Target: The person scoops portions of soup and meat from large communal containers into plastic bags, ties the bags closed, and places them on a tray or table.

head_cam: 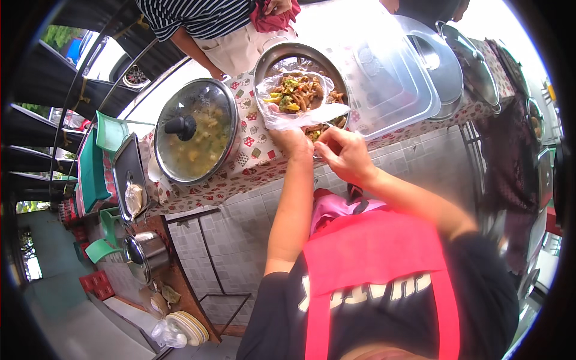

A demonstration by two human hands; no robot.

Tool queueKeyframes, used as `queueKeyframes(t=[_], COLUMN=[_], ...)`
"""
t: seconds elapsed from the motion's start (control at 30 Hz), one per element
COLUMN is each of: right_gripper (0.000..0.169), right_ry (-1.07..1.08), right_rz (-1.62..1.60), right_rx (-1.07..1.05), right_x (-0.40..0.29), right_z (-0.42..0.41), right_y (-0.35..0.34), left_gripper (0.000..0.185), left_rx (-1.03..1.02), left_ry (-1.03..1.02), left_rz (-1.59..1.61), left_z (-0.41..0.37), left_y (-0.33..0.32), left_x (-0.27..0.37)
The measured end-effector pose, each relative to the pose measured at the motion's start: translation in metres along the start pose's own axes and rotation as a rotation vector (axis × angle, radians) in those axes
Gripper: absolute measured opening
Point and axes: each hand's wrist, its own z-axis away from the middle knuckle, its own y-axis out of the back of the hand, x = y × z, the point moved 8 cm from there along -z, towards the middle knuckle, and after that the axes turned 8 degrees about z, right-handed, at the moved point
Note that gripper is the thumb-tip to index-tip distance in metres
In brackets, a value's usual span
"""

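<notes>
My left hand (291, 140) is under a thin clear plastic bag (288, 118) filled with cooked meat and broccoli (299, 93), holding it over a round metal pan (339, 60) of dark saucy food. The bag's mouth lies open, its loose edge folded over towards me. Close to the bag's near side and the pan's near rim, my right hand (344, 150) has its fingers curled with thumb and index finger near each other; whether they pinch anything is not visible. More meat and vegetables show in the pan beside the bag.
Left of the pan stands a glass-lidded pot (198, 130) of soupy food on the patterned tablecloth (252, 166). A translucent plastic lid (387, 85) and several metal pots lie to the right. Across the table stands a person in a striped shirt (207, 18). A steel pot (150, 254) and stacked plates (191, 328) are lower left.
</notes>
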Motion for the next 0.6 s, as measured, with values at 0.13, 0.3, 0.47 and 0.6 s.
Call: queueKeyframes(t=[0.13, 0.3, 0.47, 0.6], right_gripper=[0.018, 0.013, 0.014, 0.016], right_ry=[-0.392, -0.555, -0.588, -0.549], right_rz=[-0.413, -0.521, -0.602, -0.563], right_rx=[-0.088, -0.098, -0.114, -0.17], right_x=[0.054, 0.071, 0.078, 0.07], right_z=[-0.019, -0.038, -0.054, -0.069], right_y=[-0.012, -0.017, -0.018, -0.011], left_gripper=[0.042, 0.042, 0.041, 0.031], left_rx=[-0.105, -0.026, -0.117, -0.12], left_ry=[-0.158, -0.188, -0.183, -0.095], left_rz=[0.024, 0.094, -0.015, -0.349], left_z=[0.004, 0.0, 0.006, 0.009], left_y=[-0.003, 0.005, -0.001, 0.027], left_x=[-0.011, -0.024, -0.021, 0.001])
